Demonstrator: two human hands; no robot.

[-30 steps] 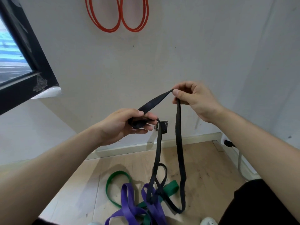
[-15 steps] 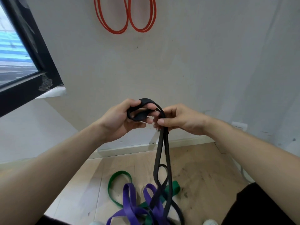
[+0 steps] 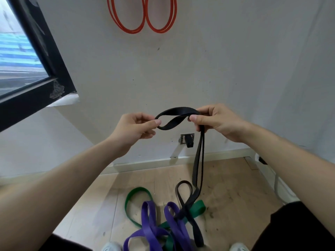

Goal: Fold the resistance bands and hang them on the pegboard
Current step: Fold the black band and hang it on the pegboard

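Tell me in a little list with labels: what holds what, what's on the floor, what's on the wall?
left grip: pinches one end of a loop in the flat black rubber resistance band
right grip: pinches the loop's other end; two strands hang down from it
floor: wide purple rubber band and green rubber band, black tail lying across them
wall: thin orange rubber bands hanging in two loops
black band hung: not yet
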